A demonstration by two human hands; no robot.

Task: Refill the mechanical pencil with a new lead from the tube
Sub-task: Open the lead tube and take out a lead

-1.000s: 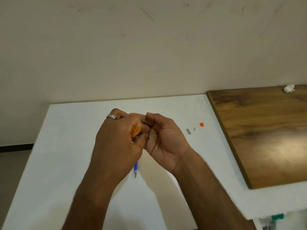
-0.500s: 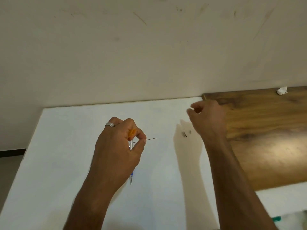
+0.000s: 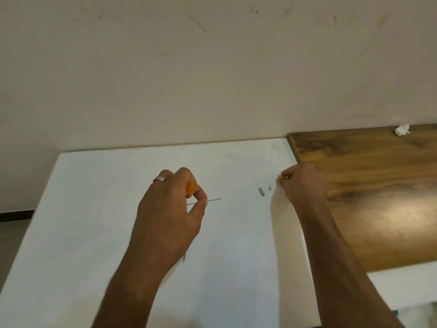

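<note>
no legible text, no labels, no brand marks, no numbers on any surface

Cream wall [image 3: 212, 79] fills the far half of the view, w/ faint scuffs & streaks across it. White desk [image 3: 106, 209] butts against the wall, far edge running left to right. Wood-grain panel [image 3: 378, 185] on the right, dark brown, touching the desk's right side & the wall; soft light glare on its surface. Small crumpled white scrap [image 3: 402, 130] at the panel's far edge, by the wall. Far left: dark skirting strip [image 3: 14, 215] at wall base, grey floor [image 3: 9, 245] below it.
</note>
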